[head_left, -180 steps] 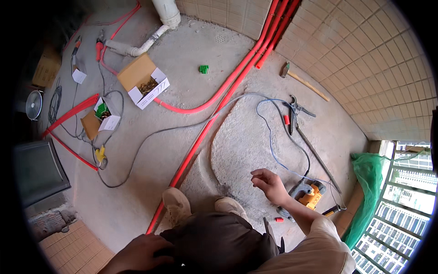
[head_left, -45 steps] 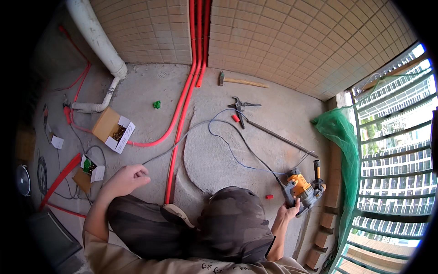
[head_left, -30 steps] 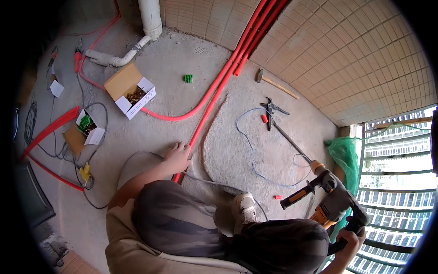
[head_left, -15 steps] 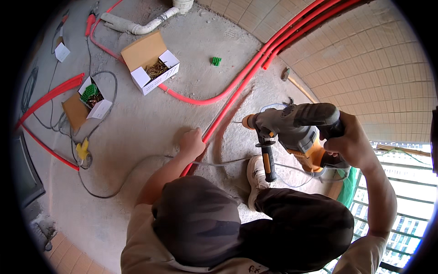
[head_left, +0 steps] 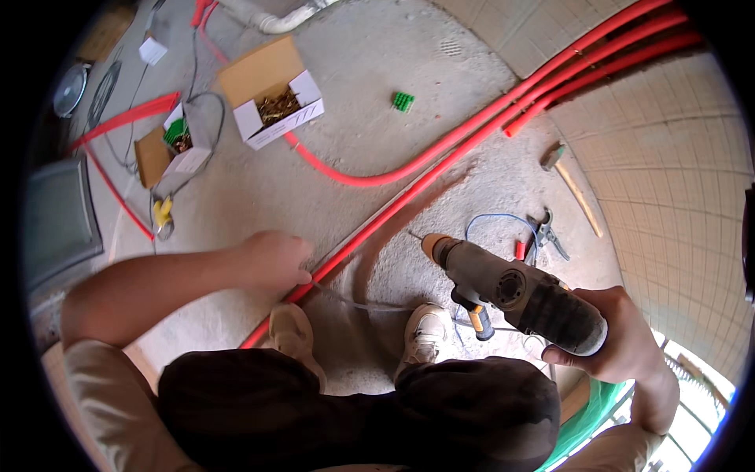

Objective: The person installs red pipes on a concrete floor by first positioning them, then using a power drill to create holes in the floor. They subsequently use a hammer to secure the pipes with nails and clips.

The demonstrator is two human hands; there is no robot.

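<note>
My right hand is wrapped round the rear handle of a grey and orange rotary hammer drill. Its thin bit points left, over the rough floor patch beside the red conduit. A black and orange side handle hangs below the drill. My left hand, smeared by motion, is closed just left of the red conduit. From its fingers a grey cable runs right, across the conduit toward the drill. My left forearm hides the cable's other stretch.
Open boxes of brass-coloured fasteners and green plugs lie at the far left. A green plug cluster sits mid-floor. Right of the conduits lie a hammer and pliers-like cutter. My shoes flank the conduit.
My left hand has come off the conduit and moved left and nearer, to the grey cable. The drill has swung toward me and turned in my right hand. My head view has shifted.
</note>
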